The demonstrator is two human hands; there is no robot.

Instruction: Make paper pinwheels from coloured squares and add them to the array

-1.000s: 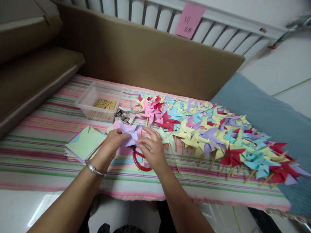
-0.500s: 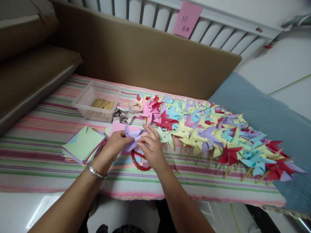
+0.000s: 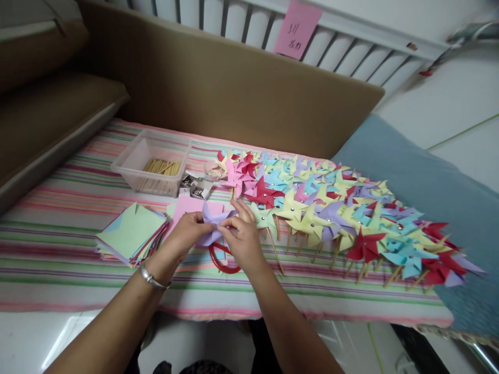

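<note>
A purple paper pinwheel (image 3: 212, 214) is held up between my two hands, its blades folded toward the middle. My left hand (image 3: 187, 232) pinches it from the left, thumb near the centre. From the right, my right hand (image 3: 242, 234) closes thumb and forefinger at the pinwheel's centre, its other fingers raised; whether a small pin is in that pinch I cannot make out. Beneath them lie red-handled scissors (image 3: 223, 268), mostly hidden, and a pink paper sheet (image 3: 183, 206). Close to my right hand rests a pale green pinwheel (image 3: 265, 219) on a stick.
Finished pinwheels (image 3: 312, 210) on sticks crowd the right side. A stack of coloured paper squares (image 3: 132, 231) lies at left. Behind are a clear plastic box (image 3: 130, 165) of wooden sticks (image 3: 160, 172) and small boxes of pins (image 3: 198, 191). A brown board (image 3: 234, 88) stands at the back.
My right thumb and forefinger have closed in slightly on the purple pinwheel's centre. The view has shifted a little; the other things stay in place.
</note>
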